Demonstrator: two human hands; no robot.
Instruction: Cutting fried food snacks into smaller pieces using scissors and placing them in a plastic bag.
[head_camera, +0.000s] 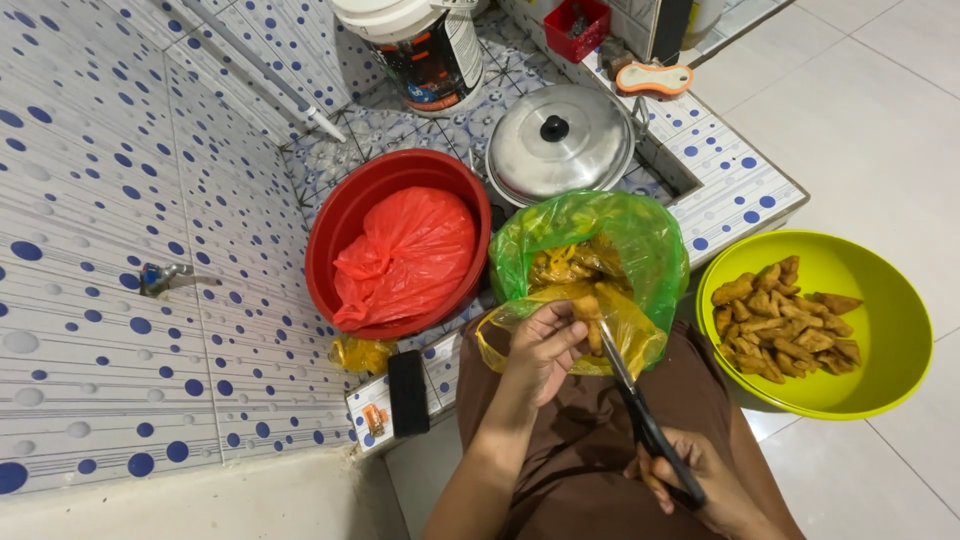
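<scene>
My left hand (541, 346) grips a fried brown food piece (589, 313) over the mouth of a green plastic bag (640, 235) that rests on my lap. More yellow-brown pieces lie inside the bag. In my right hand (700, 482) are black-handled scissors (640, 405), blades pointing up to the piece in my left fingers. To the right, a yellow-green bowl (880, 300) on the floor is partly filled with cut fried pieces (785, 320).
A red basin (345, 215) with a red plastic bag (405, 255) sits on the tiled ledge, beside a lidded metal pot (560, 140) and a white bucket (420, 40). A black phone (408, 392) lies at the ledge edge. A tap (165, 275) sticks from the dotted wall.
</scene>
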